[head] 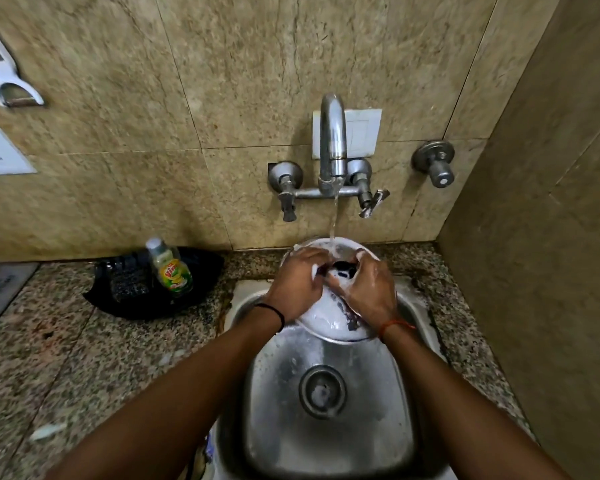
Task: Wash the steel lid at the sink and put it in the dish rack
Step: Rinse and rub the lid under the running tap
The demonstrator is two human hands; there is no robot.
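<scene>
Steel lid (326,317): round and shiny, covered in white soap foam, held tilted over the back part of the sink, right under the water.
Lid knob (343,265): dark and small, partly hidden by both hands.
Sink (388,403): steel bowl with rounded corners, wet and soapy; its near edge is cut off at the bottom.
Drain (322,392): round, in the middle of the sink, with a bit of foam in it.
Left hand (297,284): fingers curled over the top of the lid by the knob, pressing on it; a black band is on the wrist.
Right hand (368,289): soapy, fingers closed around the knob side of the lid; a red thread is on the wrist.
Counter (66,358): speckled stone, brown and grey.
Black tray (201,271): sits on the counter left of the sink, against the wall.
Dish soap bottle (170,266): small, clear, in the tray, with a yellow and green label; the red word looks like "Vim" but is blurry.
Scrubber (129,289): dark lump in the tray, hard to make out.
Tap (332,140): curved steel spout on the wall, two handles, a thin stream running down onto the lid.
Wall (118,116): big tan stone tiles.
Switch plate (361,133): white, half hidden behind the tap.
Wall valve (433,162): round steel knob right of the tap.
</scene>
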